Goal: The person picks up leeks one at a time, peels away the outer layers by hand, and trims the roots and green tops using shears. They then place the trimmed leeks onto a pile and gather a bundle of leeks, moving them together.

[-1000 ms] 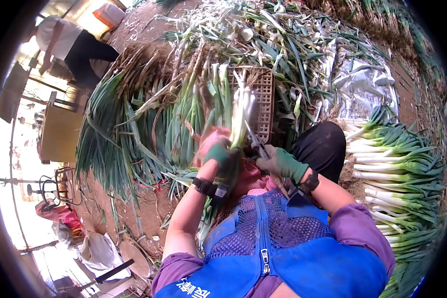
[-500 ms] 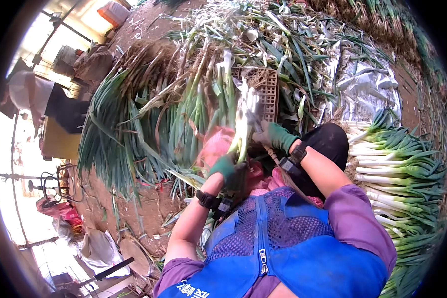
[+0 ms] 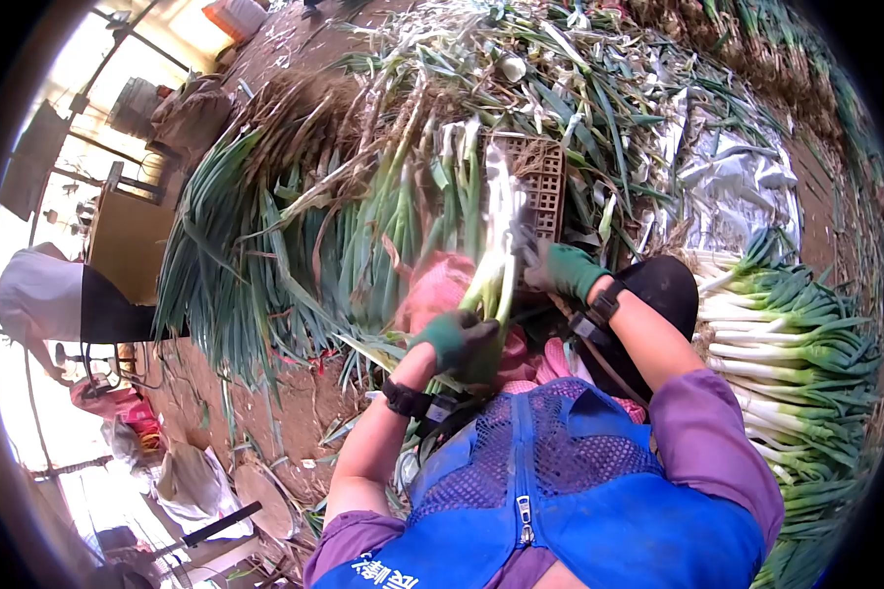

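Observation:
My left hand [image 3: 462, 346], in a green and dark work glove, is closed around the leafy ends of a few green onions [image 3: 491, 280]. Their white ends point away from me, in front of a tan plastic crate [image 3: 550, 193]. Just right of the stalks, my right hand [image 3: 568, 271], gloved alike, grips what looks like an air gun [image 3: 526, 239]. Its grey tip is blurred and close to the stalks; a hose seems to run down from that hand. Pink cloth [image 3: 444, 287] lies beyond my left hand.
Unpeeled green onions [image 3: 231, 240] with brown roots are heaped at left. Clean white-stemmed ones [image 3: 756, 329] lie in a row at right. Leaf scraps [image 3: 599, 108] and plastic sheeting [image 3: 732, 177] cover the far ground. A person [image 3: 44, 294] bends at far left, near a yellowish box [image 3: 128, 245].
The green onions and both my hands have shifted slightly right, with the stalks still in my left hand. The other person has moved nearer at the left and bends lower.

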{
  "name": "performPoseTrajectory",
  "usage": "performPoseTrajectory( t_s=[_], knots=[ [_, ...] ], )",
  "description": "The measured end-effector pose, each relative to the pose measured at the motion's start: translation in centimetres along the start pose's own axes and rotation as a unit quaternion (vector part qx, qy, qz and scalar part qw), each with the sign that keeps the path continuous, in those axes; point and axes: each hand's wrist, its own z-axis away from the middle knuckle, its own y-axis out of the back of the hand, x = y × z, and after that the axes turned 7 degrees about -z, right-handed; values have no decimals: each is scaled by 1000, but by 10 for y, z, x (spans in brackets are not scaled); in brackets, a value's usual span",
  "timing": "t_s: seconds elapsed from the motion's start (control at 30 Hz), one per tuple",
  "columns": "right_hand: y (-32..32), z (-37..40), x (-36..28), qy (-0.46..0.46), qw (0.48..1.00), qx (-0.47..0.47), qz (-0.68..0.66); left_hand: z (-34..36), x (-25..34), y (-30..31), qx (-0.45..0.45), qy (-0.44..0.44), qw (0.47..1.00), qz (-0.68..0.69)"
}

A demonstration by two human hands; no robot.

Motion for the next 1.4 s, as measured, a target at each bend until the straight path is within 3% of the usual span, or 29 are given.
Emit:
performPoseTrajectory(
  t_s=[0.03, 0.07, 0.1, 0.13, 0.2, 0.23, 0.3, 0.4, 0.43, 0.53, 0.63, 0.67, 0.8, 0.93, 0.97, 1.07, 1.1, 1.2, 1.3, 1.4],
  knots=[
    [-1, 6, 3, -1, 1000, -1, -6, 1, 1, 11, -17, 25, 997, 73],
    [-1, 12, 8, -3, 1000, -2, -13, -8, -7, 24, 61, 2, 997, 36],
    [-1, 18, 12, -6, 1000, -1, -20, -32, -32, 37, 110, -53, 989, 89],
    [0, 27, 12, -7, 1000, -8, -26, -9, -2, 53, 210, -72, 973, 66],
    [-3, 47, 13, -4, 999, -7, -31, -75, -56, 92, 341, -64, 938, 10],
    [-11, 53, 20, 6, 999, 20, -36, -59, -29, 107, 364, -51, 930, 30],
    [-14, 61, 21, -11, 996, 21, -81, -101, -51, 139, 327, -23, 945, 21],
    [-15, 54, 29, -63, 988, 51, -128, -128, -45, 153, 369, 17, 925, -86],
    [-15, 49, 29, -68, 988, 53, -125, -166, -73, 158, 368, 13, 926, -88],
    [-27, 29, 38, -76, 990, 63, -104, -203, -75, 151, 372, 128, 884, -252],
    [-45, 17, 47, -62, 994, 29, -84, -221, -70, 147, 339, 119, 926, -112],
    [-33, 19, 31, -77, 991, -11, -108, -176, -17, 142, 314, 138, 938, -54],
    [-39, 14, 32, -54, 992, 7, -116, -178, -3, 135, 316, 117, 917, -215],
    [-36, 16, 28, -56, 991, 29, -115, -195, -28, 129, 330, 165, 926, -78],
    [-39, 17, 30, -51, 991, 42, -116, -212, -51, 133, 350, 138, 921, -103],
    [-32, 22, 27, -69, 991, 37, -106, -185, -41, 167, 327, 81, 931, -140],
    [-29, 23, 25, -74, 990, 30, -114, -177, -44, 178, 318, 7, 948, -28],
    [-32, 21, 34, -67, 991, 35, -107, -140, -43, 208, 282, -76, 951, 104],
    [-28, 27, 32, -59, 987, 57, -139, -38, 21, 200, 199, -71, 961, 178],
    [-19, 37, 25, -34, 974, 57, -218, -17, 10, 171, 134, -79, 979, 129]
  ],
)
